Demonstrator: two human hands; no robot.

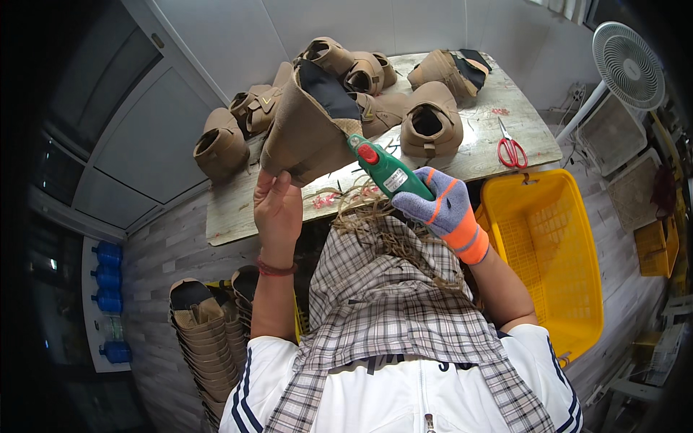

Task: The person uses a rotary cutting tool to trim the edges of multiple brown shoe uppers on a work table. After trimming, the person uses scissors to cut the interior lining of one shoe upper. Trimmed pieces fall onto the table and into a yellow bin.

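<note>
Left hand point(276, 206), bare, raised with forearm upright, fingers pinching the lower edge of a tan boot upper point(307, 126) held above the table point(238, 209). Right hand point(433, 209), gloved, arm bent inward, fingers closed around a green handheld tool point(382, 171), its tip touching the upper's edge.

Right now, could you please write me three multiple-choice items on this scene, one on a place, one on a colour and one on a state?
1. Where do the red-handled scissors lie?
A. on the table
B. in the yellow basket
C. on the floor

2. What colour is the tool in the right hand?
A. blue
B. green
C. black

3. What is on the left hand?
A. a glove
B. a bandage
C. nothing; it is bare

Answers:
1 A, they rest on the tabletop's right end.
2 B, its body is green with a red button.
3 C, only the right hand is gloved; the left grips the tan boot upper.
</note>
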